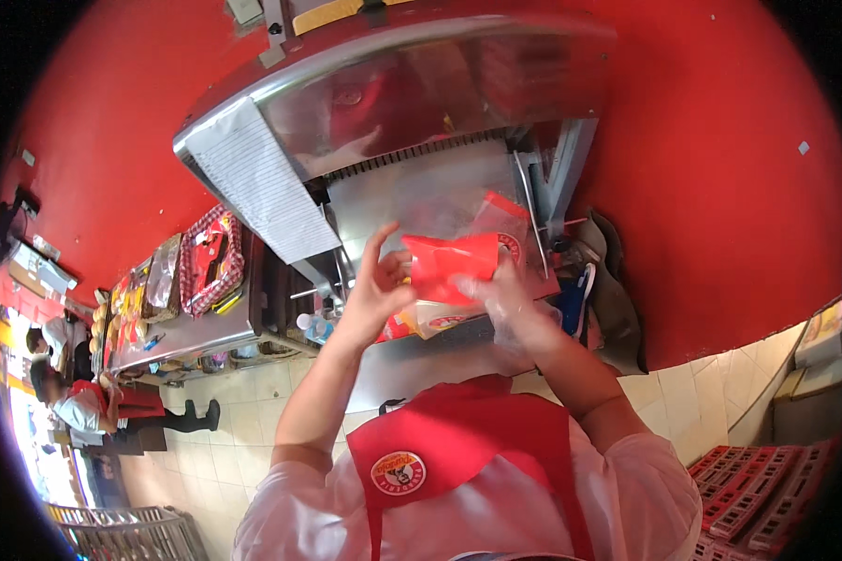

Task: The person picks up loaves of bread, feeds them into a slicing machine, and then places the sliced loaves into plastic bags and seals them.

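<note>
A red plastic bag (444,262) is gripped by my right hand (503,294), which is partly covered by a clear glove or bag. My left hand (379,285) is just left of it, fingers apart and curved toward the red bag. Beneath them, a clear bag with a red top (501,210) and a pale printed package (440,318) lie on the steel bed (384,192) of a slicer-like machine. A small bottle (316,329) with a pale cap is left of my left wrist.
A paper sheet (253,178) hangs on the machine's left side. A steel counter (182,341) with a checked-lined basket (189,271) and packages stands left. Two people (84,407) in white shirts are at the far left. Red crates (758,486) are stacked lower right; a metal rack (122,528) is lower left.
</note>
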Demonstrator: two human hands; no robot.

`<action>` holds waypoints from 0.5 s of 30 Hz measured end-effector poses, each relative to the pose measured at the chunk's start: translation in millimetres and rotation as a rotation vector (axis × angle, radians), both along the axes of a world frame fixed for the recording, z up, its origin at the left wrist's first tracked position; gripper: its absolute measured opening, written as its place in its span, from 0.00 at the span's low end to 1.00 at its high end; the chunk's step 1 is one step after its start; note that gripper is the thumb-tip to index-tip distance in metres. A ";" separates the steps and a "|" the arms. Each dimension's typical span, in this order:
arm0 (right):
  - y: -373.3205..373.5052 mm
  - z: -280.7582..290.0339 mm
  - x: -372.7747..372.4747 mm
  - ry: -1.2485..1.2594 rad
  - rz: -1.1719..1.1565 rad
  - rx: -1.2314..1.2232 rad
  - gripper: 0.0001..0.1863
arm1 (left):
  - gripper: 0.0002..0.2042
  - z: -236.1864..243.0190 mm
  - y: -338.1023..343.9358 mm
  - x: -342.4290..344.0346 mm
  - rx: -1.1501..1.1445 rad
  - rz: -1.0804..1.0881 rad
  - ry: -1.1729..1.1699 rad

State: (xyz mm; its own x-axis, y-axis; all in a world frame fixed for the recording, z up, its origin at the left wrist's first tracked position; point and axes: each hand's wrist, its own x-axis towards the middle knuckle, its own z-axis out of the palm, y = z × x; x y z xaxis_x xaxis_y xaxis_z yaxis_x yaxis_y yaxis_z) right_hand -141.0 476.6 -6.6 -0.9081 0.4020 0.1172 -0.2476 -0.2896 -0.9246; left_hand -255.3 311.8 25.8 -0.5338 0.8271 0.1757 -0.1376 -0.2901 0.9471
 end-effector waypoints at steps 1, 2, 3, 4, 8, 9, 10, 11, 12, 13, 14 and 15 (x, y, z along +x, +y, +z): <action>-4.5 -1.1 5.6 0.020 0.122 -0.078 0.25 | 0.39 5.5 9.4 3.0 -0.011 0.103 -0.003; -7.4 -5.7 10.1 0.023 0.127 -0.075 0.25 | 0.33 9.6 14.0 5.5 -0.022 0.205 -0.005; -8.7 -12.7 13.7 0.036 0.106 0.049 0.25 | 0.33 11.4 12.4 5.5 -0.018 0.209 -0.003; -9.2 -12.0 17.4 0.047 0.079 0.167 0.26 | 0.28 11.7 12.1 6.0 -0.060 0.228 0.046; -2.2 14.6 29.2 0.221 0.256 -0.134 0.35 | 0.18 19.9 6.6 16.4 -0.235 0.240 0.285; 0.6 12.3 18.2 0.350 0.187 -0.111 0.36 | 0.14 26.3 7.8 20.9 -0.308 0.254 0.454; 1.7 24.2 21.4 0.352 0.179 -0.112 0.36 | 0.14 31.4 8.7 23.9 -0.308 0.246 0.456; 1.1 43.7 26.3 0.169 0.197 -0.074 0.32 | 0.12 34.6 9.0 24.4 -0.288 0.205 0.654; 0.8 53.9 27.7 -0.014 0.215 -0.036 0.27 | 0.10 35.5 9.4 24.1 -0.265 0.162 0.851; 0.0 49.7 20.8 0.000 0.224 0.011 0.18 | 0.05 34.0 11.2 23.9 -0.226 0.180 0.885; 2.4 49.1 22.0 0.005 0.220 0.014 0.18 | 0.05 36.2 12.3 21.9 -0.222 0.178 0.890; 4.5 50.9 24.2 -0.014 0.228 0.040 0.13 | 0.03 39.1 13.0 18.3 -0.087 0.127 0.867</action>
